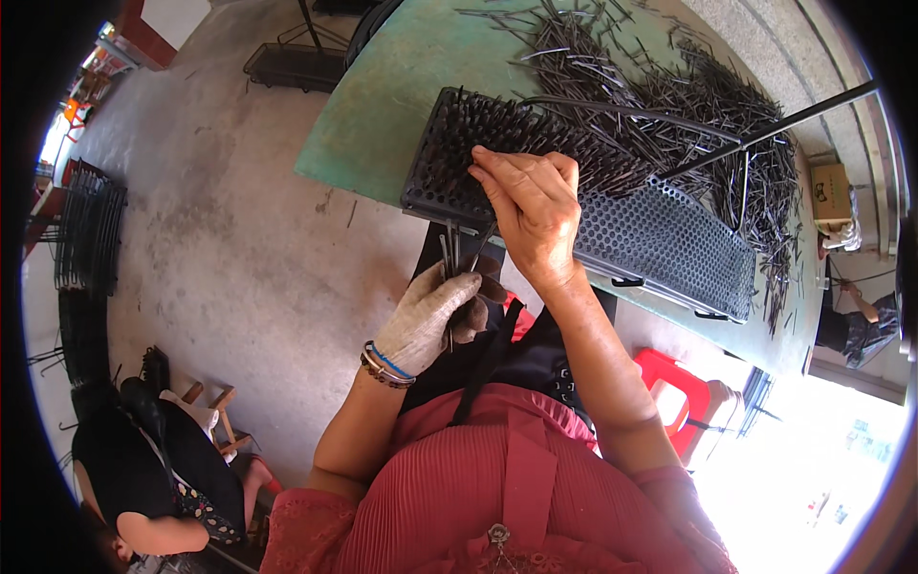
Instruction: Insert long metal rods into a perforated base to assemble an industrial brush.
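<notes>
Strips point(454, 247): thin, dark, straight lengths, metal or hard plastic, which of the two I cannot tell; a few stand in the left hand, beside the tray's near left side.
Left hand point(421, 320): in a whitish glove with brownish fingers; grip closed around the small bundle, ends showing above and below.
Right hand point(537, 201): bare, over the tray's left part, thumb and fingertips narrowed together; whether a strip sits between them cannot be told.
Tray point(693, 244): long, black, full of round holes, on the green table point(368, 129); upright strips crowd its left part, holes lie bare at right.
Heap point(751, 115): loose, tangled dark strips on the table's far right.
Handling: each strip likely light, fairly stiff, apt to slide against its neighbours and snag in a tangle.
Hold: pinch a single strip near one end; clasp the bundle around its middle.
</notes>
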A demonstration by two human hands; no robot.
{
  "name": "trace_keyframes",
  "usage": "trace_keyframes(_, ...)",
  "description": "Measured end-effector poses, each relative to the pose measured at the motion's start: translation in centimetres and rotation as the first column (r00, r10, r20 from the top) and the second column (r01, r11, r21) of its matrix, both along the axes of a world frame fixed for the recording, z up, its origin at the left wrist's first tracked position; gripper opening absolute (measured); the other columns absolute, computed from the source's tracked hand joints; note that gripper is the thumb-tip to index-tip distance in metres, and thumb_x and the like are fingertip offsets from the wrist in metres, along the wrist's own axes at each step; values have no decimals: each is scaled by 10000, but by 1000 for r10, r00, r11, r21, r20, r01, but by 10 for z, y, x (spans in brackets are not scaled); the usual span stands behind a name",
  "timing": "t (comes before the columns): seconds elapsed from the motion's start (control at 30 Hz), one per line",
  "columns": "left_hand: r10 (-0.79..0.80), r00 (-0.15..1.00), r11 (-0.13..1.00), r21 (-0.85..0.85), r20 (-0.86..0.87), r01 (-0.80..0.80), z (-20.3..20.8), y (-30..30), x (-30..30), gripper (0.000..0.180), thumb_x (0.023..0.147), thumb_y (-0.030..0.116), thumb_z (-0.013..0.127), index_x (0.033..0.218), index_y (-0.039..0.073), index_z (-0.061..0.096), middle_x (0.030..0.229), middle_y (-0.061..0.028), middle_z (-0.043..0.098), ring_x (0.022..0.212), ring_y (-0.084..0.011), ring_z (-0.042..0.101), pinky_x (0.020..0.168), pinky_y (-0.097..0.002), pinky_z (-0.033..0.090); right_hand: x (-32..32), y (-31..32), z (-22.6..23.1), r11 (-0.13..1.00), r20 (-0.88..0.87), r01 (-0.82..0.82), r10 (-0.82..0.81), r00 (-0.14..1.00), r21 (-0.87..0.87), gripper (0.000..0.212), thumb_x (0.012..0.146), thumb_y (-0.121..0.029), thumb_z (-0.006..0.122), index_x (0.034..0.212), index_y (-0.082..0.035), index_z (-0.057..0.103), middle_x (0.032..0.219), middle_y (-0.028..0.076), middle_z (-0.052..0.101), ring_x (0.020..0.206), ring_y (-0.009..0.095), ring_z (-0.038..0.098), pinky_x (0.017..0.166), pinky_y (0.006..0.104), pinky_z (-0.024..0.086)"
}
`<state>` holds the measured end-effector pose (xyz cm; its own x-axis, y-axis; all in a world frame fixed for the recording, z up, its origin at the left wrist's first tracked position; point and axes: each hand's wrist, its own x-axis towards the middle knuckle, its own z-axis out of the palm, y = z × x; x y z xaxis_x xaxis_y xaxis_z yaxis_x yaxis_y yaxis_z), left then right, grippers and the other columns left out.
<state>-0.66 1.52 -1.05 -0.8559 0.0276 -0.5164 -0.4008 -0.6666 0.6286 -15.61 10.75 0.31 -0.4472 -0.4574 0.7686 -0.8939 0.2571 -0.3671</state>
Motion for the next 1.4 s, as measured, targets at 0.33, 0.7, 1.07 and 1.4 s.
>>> trace_keyframes(0.33,28,999,1000,-9,-42,-29,3,-3,1,329,1007,256,504,1211,5,562,911,-107,667,569,-59,523,441,-176,365,4,-2,1,994,-110,96,-91,990,44,225,748,-109,792,964,-86,731,864,3,686,814,174,626,790,333,411)
trace_keyframes(0.7,59,989,998,34,-135,-55,7,-4,0,302,1006,265,501,1169,21,569,829,-62,646,491,-40,434,398,-183,308,17,23,13,1000,242,-8,3,970,20,248,808,-55,757,1047,-6,713,957,115,680,788,220,625,730,313,506)
trace_keyframes(1.07,-282,934,958,-21,-220,285,15,-4,-4,426,980,302,466,1251,-19,537,869,-69,654,503,-34,442,411,-172,284,23,51,31,953,990,-291,111,84,-82,210,897,-154,723,969,43,712,828,41,700,724,69,614,648,225,502)
trace_keyframes(1.4,-38,990,998,-54,-136,31,4,1,-11,396,1013,302,488,1265,-1,527,886,-86,666,508,-47,474,405,-177,307,13,46,30,969,870,56,191,455,-242,159,884,-67,718,1017,17,694,879,45,716,804,72,640,736,224,514)
